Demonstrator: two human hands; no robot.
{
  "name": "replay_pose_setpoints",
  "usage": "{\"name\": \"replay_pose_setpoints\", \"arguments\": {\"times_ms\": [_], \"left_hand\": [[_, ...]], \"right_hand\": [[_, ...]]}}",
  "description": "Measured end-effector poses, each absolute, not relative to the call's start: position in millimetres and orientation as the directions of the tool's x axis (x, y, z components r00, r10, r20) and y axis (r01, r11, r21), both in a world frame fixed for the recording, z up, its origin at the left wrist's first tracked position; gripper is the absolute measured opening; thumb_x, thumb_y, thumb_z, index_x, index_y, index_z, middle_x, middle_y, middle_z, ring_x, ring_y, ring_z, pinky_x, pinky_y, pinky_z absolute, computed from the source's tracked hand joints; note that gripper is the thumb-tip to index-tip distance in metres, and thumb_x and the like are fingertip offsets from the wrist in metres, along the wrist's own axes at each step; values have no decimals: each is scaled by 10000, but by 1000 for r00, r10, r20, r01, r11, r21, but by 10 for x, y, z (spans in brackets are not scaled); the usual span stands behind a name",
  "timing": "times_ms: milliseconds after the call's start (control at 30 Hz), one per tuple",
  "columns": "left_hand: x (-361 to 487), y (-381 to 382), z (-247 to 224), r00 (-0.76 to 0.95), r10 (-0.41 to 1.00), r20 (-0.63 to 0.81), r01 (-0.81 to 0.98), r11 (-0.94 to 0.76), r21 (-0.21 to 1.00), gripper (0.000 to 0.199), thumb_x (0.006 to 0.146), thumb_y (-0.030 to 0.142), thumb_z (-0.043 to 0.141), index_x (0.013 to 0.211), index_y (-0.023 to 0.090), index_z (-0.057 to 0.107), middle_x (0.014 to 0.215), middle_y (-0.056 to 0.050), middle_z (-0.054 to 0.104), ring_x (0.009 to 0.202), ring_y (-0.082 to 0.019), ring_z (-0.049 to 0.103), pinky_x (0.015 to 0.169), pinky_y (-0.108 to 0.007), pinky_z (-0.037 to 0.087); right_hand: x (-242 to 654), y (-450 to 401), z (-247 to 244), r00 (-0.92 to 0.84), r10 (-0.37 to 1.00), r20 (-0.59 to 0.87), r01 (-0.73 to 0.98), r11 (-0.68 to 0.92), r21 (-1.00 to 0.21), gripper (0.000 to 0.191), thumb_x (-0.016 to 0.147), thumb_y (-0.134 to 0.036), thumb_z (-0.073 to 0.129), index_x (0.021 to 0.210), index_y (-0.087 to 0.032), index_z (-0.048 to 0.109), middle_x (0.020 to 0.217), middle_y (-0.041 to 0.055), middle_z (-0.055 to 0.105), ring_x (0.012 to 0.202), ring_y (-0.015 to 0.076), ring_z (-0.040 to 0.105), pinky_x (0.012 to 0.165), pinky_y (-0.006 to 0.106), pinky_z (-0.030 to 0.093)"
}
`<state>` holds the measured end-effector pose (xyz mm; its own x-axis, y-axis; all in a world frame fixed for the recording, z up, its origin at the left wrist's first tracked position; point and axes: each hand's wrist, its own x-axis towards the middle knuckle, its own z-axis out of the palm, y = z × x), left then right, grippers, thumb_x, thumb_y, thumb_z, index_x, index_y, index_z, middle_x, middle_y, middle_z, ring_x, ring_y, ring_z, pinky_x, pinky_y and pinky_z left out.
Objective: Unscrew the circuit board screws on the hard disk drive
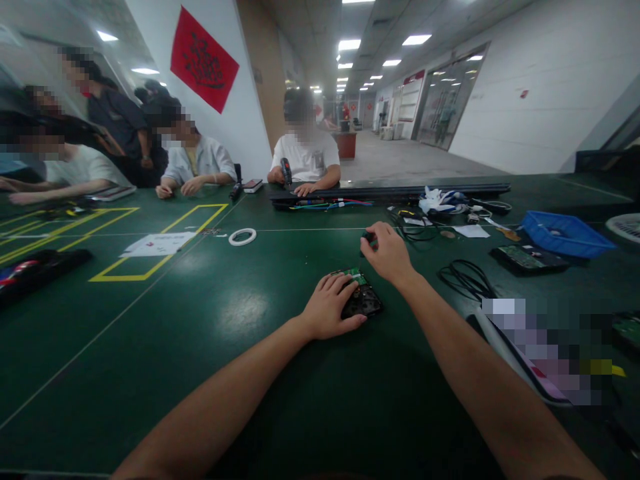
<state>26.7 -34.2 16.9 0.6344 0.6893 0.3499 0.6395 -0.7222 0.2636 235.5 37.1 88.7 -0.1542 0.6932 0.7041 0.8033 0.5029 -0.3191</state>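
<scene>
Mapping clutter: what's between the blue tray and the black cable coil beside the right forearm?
In the head view, a black case with a green circuit board lies between the blue tray and the black cable coil.

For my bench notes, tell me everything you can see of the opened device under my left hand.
The device is a small, flat, dark case, seemingly plastic, lying on the green tabletop, insides up. A green circuit board shows at its far end, black parts nearer. Your left hand rests spread across its left side, hiding part of it. Your right hand holds a dark tool over its far end; contact is unclear.
</scene>
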Motion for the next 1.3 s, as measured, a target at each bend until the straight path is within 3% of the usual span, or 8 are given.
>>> {"name": "replay_pose_setpoints", "arguments": {"times_ms": [267,433,667,1000,1300], "left_hand": [[263,-337,170,642,690,336,651,-721,236,851,891,753,533,1553,228,423,1571,-134,442,1484,-375,352,1253,-578,214],[267,-339,176,639,691,338,649,-720,245,844,886,746,548,1552,244,422,1574,-124,439,1484,-375,353,1254,-584,214],[266,-337,175,641,688,340,647,-723,242,858,882,750,553,1548,222,429,1567,-140,446,1484,-379,352,1256,-575,211],[263,-325,140,640,682,353,643,-727,241,853,888,756,539,1552,234,424,1565,-131,447,1479,-377,357,1252,-580,215],[264,-331,152,641,676,363,632,-733,250,850,886,745,554,1547,225,431,1556,-142,454,1470,-386,367,1249,-586,217]], "right_hand": [[2369,394,890,-104,709,697,833,446,-328,180,935,-372,588,1028,-218,575,965,112,680,827,279,643,737,390,484],[2372,364,894,-133,697,705,835,462,-300,210,979,-408,536,1065,-223,585,1003,122,678,899,294,647,778,402,492],[2365,356,892,-159,701,695,844,462,-273,196,958,-287,533,1130,-204,578,1099,145,668,975,300,650,830,405,505],[2373,386,885,-134,712,690,850,441,-290,191,960,-345,569,1079,-196,572,1050,128,678,868,276,645,766,379,483],[2360,331,913,-170,706,687,861,446,-246,206,970,-291,523,1137,-194,594,1105,141,651,937,283,637,812,388,494]]}}
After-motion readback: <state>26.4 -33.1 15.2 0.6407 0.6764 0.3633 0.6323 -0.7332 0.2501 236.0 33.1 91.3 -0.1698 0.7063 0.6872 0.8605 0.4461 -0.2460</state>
